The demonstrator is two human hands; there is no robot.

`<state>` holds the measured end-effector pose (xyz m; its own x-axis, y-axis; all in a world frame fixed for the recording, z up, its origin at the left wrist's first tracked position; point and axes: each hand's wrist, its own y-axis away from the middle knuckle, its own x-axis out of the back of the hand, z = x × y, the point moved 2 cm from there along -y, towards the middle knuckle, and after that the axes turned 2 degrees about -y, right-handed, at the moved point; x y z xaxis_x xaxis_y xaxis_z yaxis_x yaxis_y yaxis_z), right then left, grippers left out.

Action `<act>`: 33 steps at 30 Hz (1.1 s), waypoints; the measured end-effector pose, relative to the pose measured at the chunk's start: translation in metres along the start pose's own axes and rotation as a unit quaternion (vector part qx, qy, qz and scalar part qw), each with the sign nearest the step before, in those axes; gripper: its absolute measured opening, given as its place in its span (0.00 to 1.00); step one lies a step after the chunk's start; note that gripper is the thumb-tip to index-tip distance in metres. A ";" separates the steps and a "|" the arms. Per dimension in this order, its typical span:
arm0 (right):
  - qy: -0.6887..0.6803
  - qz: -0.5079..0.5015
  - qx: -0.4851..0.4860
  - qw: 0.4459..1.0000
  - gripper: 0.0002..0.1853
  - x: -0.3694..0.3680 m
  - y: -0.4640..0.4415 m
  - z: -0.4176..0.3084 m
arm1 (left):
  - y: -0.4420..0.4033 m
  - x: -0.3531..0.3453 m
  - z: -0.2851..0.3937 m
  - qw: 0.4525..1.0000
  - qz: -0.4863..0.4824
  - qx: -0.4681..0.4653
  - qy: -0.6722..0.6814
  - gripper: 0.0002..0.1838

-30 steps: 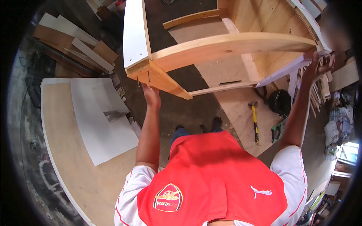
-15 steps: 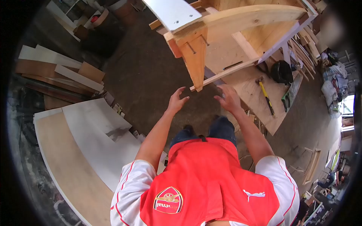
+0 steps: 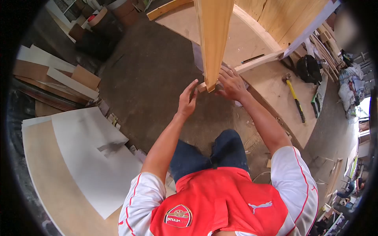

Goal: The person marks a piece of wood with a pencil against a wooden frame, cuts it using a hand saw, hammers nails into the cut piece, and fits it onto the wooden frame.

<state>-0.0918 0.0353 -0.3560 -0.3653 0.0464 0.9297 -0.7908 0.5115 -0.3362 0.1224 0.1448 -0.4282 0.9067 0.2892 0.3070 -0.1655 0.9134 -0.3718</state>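
A tapered wooden leg [image 3: 214,43] of a large wooden frame comes down in front of me, its narrow tip low between my hands. A thin wooden rail [image 3: 260,62] crosses behind that tip, its end showing just left of it. My left hand [image 3: 188,99] is beside the rail's end, fingers stretched out and thumb apart, holding nothing. Right of the leg, my right hand [image 3: 234,84] lies against the rail with its fingers extended; its fingertips are partly hidden by the wood, and I cannot tell how firmly they touch.
A yellow-handled hammer [image 3: 293,97], a green-handled handsaw [image 3: 317,101] and a black bag [image 3: 308,69] lie on a wooden board [image 3: 275,84] at right. A pencil-like stick [image 3: 253,58] rests on the panel inside the frame. At left are a large curved panel [image 3: 73,157] and stacked boards [image 3: 55,74].
My view has dropped closer to the frame, and the leg now stands more upright in view. My right hand has moved up against the rail; my left has come up beside its end.
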 end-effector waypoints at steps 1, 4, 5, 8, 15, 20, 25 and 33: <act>-0.002 0.036 0.010 0.999 0.48 -0.012 0.005 0.005 | -0.002 -0.005 -0.011 0.999 0.015 -0.032 -0.008 0.23; 0.018 0.129 0.058 0.990 0.47 -0.048 0.016 0.016 | 0.000 -0.016 -0.034 0.996 0.037 -0.078 -0.005 0.20; 0.030 0.160 0.077 0.984 0.47 -0.056 0.018 0.019 | -0.001 -0.019 -0.038 0.995 0.041 -0.087 0.000 0.19; 0.049 0.239 0.120 0.962 0.45 -0.068 0.017 0.023 | -0.006 -0.027 -0.050 0.982 0.098 -0.164 0.006 0.17; 0.093 0.346 0.128 0.925 0.44 -0.095 0.016 0.021 | -0.018 -0.036 -0.068 0.964 0.123 -0.226 0.075 0.14; 0.125 0.356 0.129 0.917 0.43 -0.101 0.015 0.018 | -0.021 -0.032 -0.080 0.955 0.038 -0.236 0.178 0.22; 0.149 0.349 0.129 0.916 0.43 -0.100 0.016 0.022 | -0.014 -0.022 -0.058 0.952 0.013 -0.304 -0.019 0.43; 0.145 0.353 0.134 0.915 0.41 -0.096 0.018 0.018 | -0.024 -0.021 -0.074 0.940 0.058 -0.321 -0.103 0.44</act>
<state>-0.0796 0.0250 -0.4544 -0.7165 0.5292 0.4545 -0.5148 0.0385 -0.8564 0.1359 0.0954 -0.4903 0.7923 0.4854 0.3697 0.0688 0.5310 -0.8446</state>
